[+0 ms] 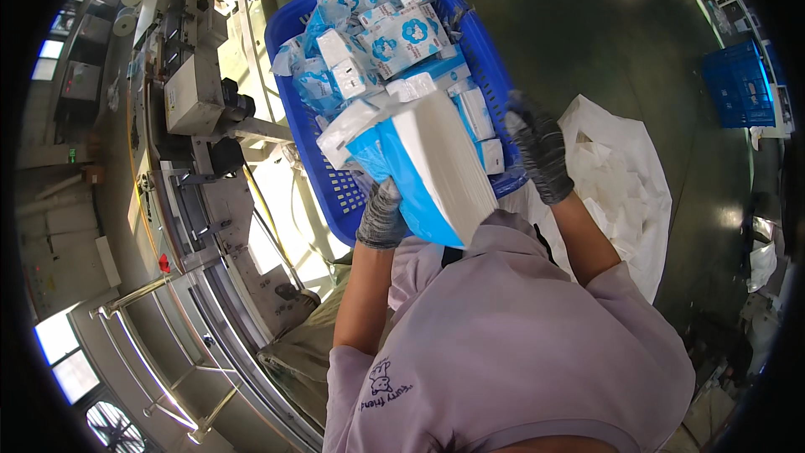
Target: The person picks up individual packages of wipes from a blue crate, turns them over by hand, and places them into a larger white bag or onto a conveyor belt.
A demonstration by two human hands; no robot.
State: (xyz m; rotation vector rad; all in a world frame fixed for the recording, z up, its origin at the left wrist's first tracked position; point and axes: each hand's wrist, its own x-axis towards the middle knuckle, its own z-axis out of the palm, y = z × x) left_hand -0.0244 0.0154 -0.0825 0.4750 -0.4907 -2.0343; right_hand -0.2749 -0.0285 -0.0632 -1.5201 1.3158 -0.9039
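Note:
My left hand (382, 217), in a grey knit glove, grips a stack of white tissue sheets (443, 163) by its near-left side. Blue plastic film (409, 182) covers that side, while the sheets' long white face is bare. The stack is tilted above a blue plastic basket (487, 44) full of tissue packs. Some packs, like the printed white-and-blue one (402, 41), are wrapped; crumpled film lies among them. My right hand (541, 151), gloved too, is raised beside the basket's right rim, apart from the stack. Its fingers are blurred and nothing shows in them.
A large white sack (622, 182) holding white scraps stands at my right. Machinery with a pale box housing (195, 97) runs along the left, with a metal tube frame (157, 358) nearer me. A blue crate (739, 85) is at the far right.

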